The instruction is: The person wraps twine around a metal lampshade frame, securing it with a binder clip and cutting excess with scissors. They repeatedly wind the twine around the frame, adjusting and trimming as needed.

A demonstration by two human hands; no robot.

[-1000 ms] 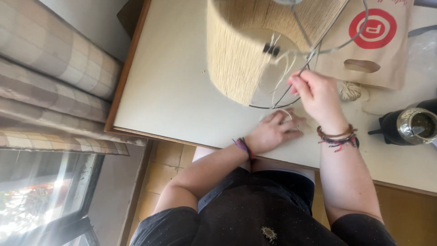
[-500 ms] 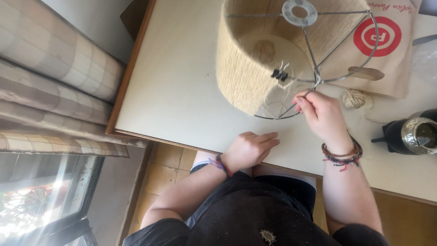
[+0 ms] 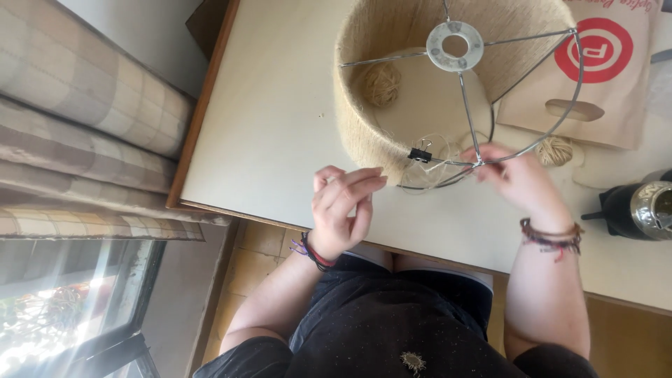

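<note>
A wire lampshade frame (image 3: 458, 47) lies on its side on the pale table (image 3: 280, 133), its outer wall (image 3: 364, 143) wrapped in jute twine. A black binder clip (image 3: 420, 155) grips the wrapped edge on the near ring. My right hand (image 3: 514, 178) is blurred, its fingers pinched on a loose loop of twine (image 3: 434, 171) where a spoke meets the ring. My left hand (image 3: 343, 210) hovers above the table's near edge, left of the clip, fingers loosely curled, with nothing visible in it. One twine ball (image 3: 381, 84) sits inside the shade.
A second twine ball (image 3: 556, 149) lies beside a brown paper bag (image 3: 595, 91) with a red circle, behind the shade. A black and metal pot (image 3: 640, 208) stands at the right. Checked curtains (image 3: 84, 126) and a window (image 3: 63, 315) are to the left.
The shade has tipped more upright and nearer. My left hand has lifted off the table edge and risen toward the clip. My right hand stays at the ring.
</note>
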